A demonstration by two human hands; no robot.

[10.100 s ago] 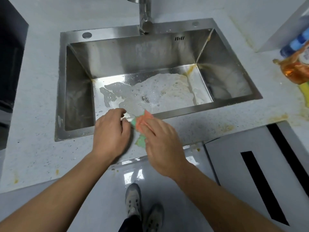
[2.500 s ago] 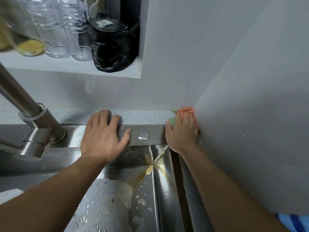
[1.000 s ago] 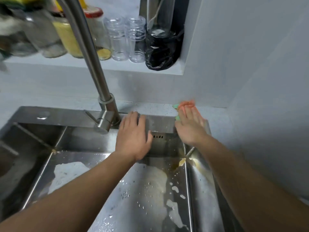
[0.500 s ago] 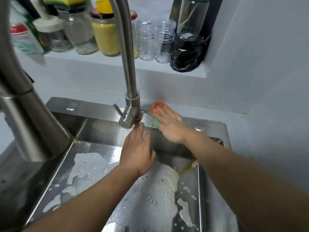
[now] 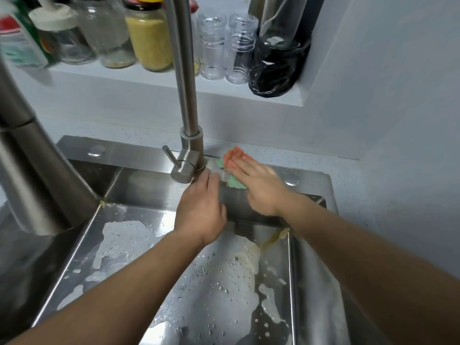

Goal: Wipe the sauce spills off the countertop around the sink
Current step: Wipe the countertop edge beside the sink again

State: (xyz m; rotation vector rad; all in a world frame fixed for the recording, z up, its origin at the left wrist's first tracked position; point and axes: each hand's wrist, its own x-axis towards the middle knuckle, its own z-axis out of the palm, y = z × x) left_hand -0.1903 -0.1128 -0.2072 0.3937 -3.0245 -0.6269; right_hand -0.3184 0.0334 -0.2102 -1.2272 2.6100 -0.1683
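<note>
stainless steel fills the lower frame: a sink (image 5: 139, 185) with white foam (image 5: 224, 282) and water drops across its floor. at far left a large steel spray head (image 5: 32, 175) stands close to the camera, blurred. above, a white shelf (image 5: 149, 78) carries bottles and jars, among them a jar of yellow grains (image 5: 149, 38), then two clear tumblers (image 5: 227, 48) and a black bag (image 5: 276, 68). the faucet (image 5: 185, 95) rises from the sink's rear ledge at centre.

left hand (image 5: 201, 207): laid flat against the sink's rear wall just below the faucet base, fingers (image 5: 211, 180) straight and together, holding nothing.

cloth (image 5: 232, 181), orange and green: lies on the rear ledge just right of the faucet base, its orange edge reaching the speckled bench (image 5: 323, 163) behind the sink.

right hand (image 5: 258, 190): palm down on the cloth, fingers (image 5: 239, 165) straight and slightly apart, pressing it flat, not curled round it.

a yellow-brown sauce trace (image 5: 272, 239) shows in the basin's rear right corner.
</note>
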